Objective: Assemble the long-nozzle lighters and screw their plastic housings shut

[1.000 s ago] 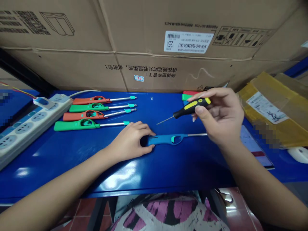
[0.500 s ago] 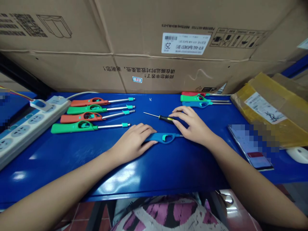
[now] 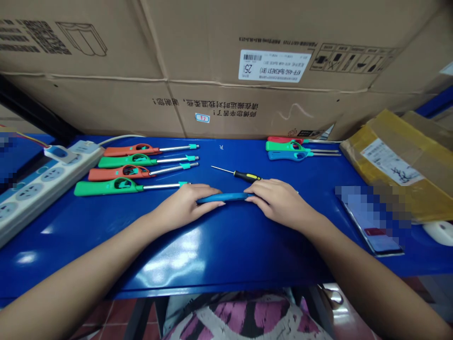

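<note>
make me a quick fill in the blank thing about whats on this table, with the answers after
The left hand and right hand both hold a utility lighter whose body is coloured ____.
On the table, beyond the hands, lies a black-and-yellow ____.
The row of orange and green lighters beside the power strip numbers ____.
Among the three lighters near the taped parcel, the one closest to the cardboard box has a ____ body.

Missing words: blue; screwdriver; four; red

The held lighter [image 3: 226, 197] is blue, screwdriver [image 3: 244, 176] black and yellow, bench [image 3: 230, 255] deep blue, box [image 3: 208, 52] brown, clothing [image 3: 244, 315] blotched purple, black and white.
</note>
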Demonstrator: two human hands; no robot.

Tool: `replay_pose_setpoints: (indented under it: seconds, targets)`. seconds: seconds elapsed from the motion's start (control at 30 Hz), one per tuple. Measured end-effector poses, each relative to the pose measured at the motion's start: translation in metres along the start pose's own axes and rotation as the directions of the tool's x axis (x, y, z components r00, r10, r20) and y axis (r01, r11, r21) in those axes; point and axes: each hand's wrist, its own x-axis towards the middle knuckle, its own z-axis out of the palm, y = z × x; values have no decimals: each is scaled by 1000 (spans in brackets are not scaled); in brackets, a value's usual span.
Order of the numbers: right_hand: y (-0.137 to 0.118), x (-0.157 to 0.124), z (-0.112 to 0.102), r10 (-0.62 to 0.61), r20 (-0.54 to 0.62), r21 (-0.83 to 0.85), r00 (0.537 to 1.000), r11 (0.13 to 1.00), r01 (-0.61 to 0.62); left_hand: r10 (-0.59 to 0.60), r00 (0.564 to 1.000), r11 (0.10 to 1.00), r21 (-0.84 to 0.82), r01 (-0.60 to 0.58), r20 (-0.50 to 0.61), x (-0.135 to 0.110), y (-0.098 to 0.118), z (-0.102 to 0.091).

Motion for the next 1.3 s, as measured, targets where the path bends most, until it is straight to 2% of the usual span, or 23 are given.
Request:
replay_pose_setpoints:
  seconds: [0.13, 0.3, 0.43, 0.57, 0.67, 0.73, 0.77, 0.93, 1.03, 1.2, 1.3]
  targets:
    - [7, -4, -12, 26, -13, -84, 1000, 996, -27, -31, 999, 999, 12, 31, 24, -1, -2, -12]
    - [42, -20, -34, 130, 25, 106, 991, 986, -131, -66, 998, 998, 7, 66, 0, -5, -10, -33]
    - [55, -25, -44, 125, 51, 165, 991, 978, -132, -108, 994, 991, -84, 108, 6, -5, -14, -42]
    - [34, -17, -35, 58, -25, 229, 998, 972, -51, -116, 992, 978, -168, 122, 45, -3, -7, -30]
    - [10, -8, -18, -49, 2, 187, 999, 981, 48, -97, 992, 973, -200, 112, 81, -2, 2, -12]
    - [0, -5, -9, -81, 53, 93, 995, 993, 76, -105, 990, 969, -216, 124, 98, -2, 6, -3]
    - [-2, -4, -5, -90, 57, 108, 994, 991, 84, -120, 988, 963, -230, 140, 101, -2, 7, 0]
    - [4, -6, -8, -54, 44, 197, 998, 979, 45, -167, 981, 944, -272, 188, 100, -2, 6, -1]
    - [8, -9, -12, -47, 72, 154, 996, 987, 35, -183, 979, 943, -266, 201, 92, -1, 6, -3]
    - [10, -11, -4, -119, -26, 67, 993, 990, 120, -216, 972, 930, -284, 234, 92, -2, 6, -4]
    - [8, -11, 0, -150, -22, 37, 989, 988, 150, -196, 976, 935, -283, 214, 90, -3, 5, -1]
